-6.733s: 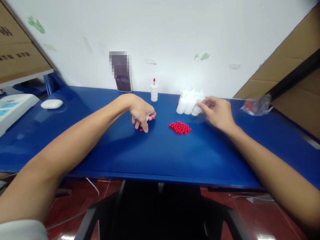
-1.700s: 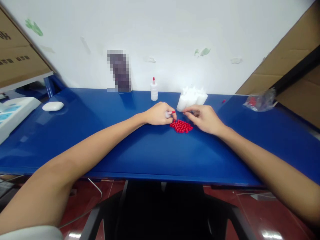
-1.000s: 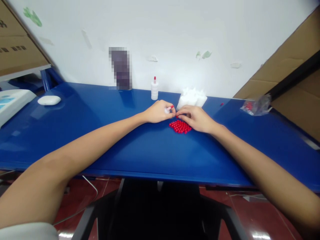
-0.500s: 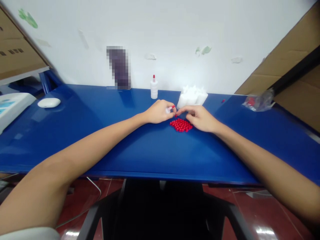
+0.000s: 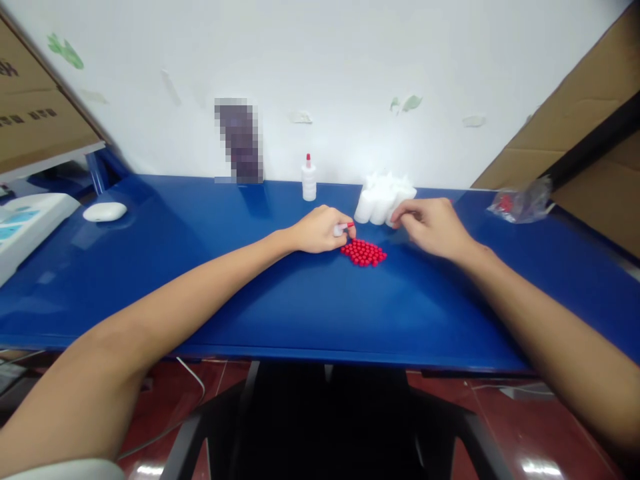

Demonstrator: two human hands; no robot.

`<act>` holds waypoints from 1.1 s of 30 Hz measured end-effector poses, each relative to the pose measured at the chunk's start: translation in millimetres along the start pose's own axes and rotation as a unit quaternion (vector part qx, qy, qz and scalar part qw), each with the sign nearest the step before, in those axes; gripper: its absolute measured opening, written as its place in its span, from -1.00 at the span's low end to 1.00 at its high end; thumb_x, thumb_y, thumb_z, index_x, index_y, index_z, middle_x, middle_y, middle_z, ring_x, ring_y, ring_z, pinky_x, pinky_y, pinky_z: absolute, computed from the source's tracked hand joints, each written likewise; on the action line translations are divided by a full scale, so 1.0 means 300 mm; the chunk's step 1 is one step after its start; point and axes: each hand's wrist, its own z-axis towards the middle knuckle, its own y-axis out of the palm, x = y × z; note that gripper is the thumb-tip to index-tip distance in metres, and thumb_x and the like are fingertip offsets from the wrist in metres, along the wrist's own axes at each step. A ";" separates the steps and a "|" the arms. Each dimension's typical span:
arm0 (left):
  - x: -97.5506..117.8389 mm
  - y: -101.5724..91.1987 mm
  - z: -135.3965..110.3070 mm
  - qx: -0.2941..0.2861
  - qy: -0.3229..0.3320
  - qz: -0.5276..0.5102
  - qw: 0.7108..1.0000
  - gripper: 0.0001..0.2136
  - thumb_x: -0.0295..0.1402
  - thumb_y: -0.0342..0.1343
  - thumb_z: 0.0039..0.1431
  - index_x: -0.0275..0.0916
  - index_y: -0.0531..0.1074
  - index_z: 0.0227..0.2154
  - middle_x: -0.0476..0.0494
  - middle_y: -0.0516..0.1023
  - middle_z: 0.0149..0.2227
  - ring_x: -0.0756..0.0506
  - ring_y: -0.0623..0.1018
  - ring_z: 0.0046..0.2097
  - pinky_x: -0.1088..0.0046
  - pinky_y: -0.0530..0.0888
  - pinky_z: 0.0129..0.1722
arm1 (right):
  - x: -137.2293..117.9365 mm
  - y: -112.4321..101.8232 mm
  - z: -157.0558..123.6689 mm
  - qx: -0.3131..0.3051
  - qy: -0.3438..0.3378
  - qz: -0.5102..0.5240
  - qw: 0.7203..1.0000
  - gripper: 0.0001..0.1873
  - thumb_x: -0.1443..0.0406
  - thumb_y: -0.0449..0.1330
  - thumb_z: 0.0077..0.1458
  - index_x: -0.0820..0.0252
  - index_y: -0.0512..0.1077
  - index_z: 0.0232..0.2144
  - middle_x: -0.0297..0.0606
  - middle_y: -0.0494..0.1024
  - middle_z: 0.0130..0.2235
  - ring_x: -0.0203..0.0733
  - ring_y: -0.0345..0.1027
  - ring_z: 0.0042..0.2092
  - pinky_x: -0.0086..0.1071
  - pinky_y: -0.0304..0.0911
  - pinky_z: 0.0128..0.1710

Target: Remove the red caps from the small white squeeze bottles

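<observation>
My left hand (image 5: 323,230) is closed around a small whitish nozzle (image 5: 340,230) with a red tip. Just right of it, a cluster of small red caps (image 5: 364,253) lies on the blue table (image 5: 310,300). My right hand (image 5: 433,227) is at the right end of a group of white bottles (image 5: 373,205), its fingers bent against the nearest bottle's end. Those fingers partly hide the bottle. Behind my left hand a white bottle with a red-tipped nozzle (image 5: 309,181) stands upright near the wall.
A clear plastic bag (image 5: 523,202) with red pieces lies at the right, beside cardboard (image 5: 595,180). At the left are a white oval case (image 5: 105,212) and a white device (image 5: 35,223). A blurred dark object (image 5: 244,143) leans against the wall.
My right hand has left the red tip by my left hand and moved right and back to the white bottles. My left hand stays by the caps, still holding the nozzle.
</observation>
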 end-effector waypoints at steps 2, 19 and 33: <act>-0.001 0.000 -0.002 -0.001 0.006 -0.002 1.000 -0.73 -0.50 0.05 0.01 -0.23 0.63 -0.31 -0.01 0.68 -0.34 -0.02 0.61 -0.34 0.47 0.43 -0.30 | 0.020 -0.019 0.004 -0.022 0.012 -0.026 0.999 -0.72 0.47 0.05 -0.04 0.12 0.52 -0.53 -0.33 0.59 -0.52 -0.15 0.43 -0.48 -0.28 0.25 -0.36; -0.010 0.040 -0.016 0.116 0.004 0.053 0.992 -0.78 -0.37 0.06 0.24 -0.22 0.56 -0.13 -0.05 0.67 -0.24 -0.05 0.62 -0.26 0.42 0.47 -0.22 | 0.011 0.018 -0.011 0.116 0.025 0.007 0.993 -0.74 0.39 0.02 -0.01 0.12 0.52 -0.49 -0.28 0.61 -0.48 -0.15 0.44 -0.47 -0.28 0.28 -0.38; 0.007 0.063 -0.042 0.220 0.160 0.250 0.929 -0.71 -0.20 -0.06 0.35 -0.26 0.40 -0.04 -0.09 0.66 -0.26 -0.03 0.61 -0.36 0.47 0.37 -0.48 | -0.179 0.095 -0.061 0.041 -0.207 -0.045 0.977 -0.73 0.11 0.13 0.34 0.20 0.46 -0.16 -0.29 0.58 -0.35 -0.29 0.36 -0.47 -0.37 0.22 -0.43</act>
